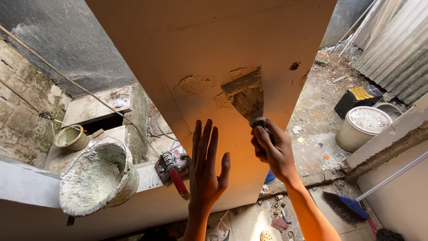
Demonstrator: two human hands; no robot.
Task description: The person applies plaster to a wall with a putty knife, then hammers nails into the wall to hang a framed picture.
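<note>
Putty knife (246, 96) blade lies against the tan wall panel (209, 40) beside rough filler patches (192, 84), its handle clenched in the right hand (273, 149). Left hand (206, 167), fingers spread and empty, rests flat on the panel. Crusted bucket (96, 178) sits on the ledge nearby.

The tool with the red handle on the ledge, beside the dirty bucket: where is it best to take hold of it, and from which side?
Probably by the red handle, coming from below, where the left hand is already close. The handle points down over the ledge edge, so it is free to wrap, while the metal head rests among clutter beside the plaster-caked bucket.
</note>
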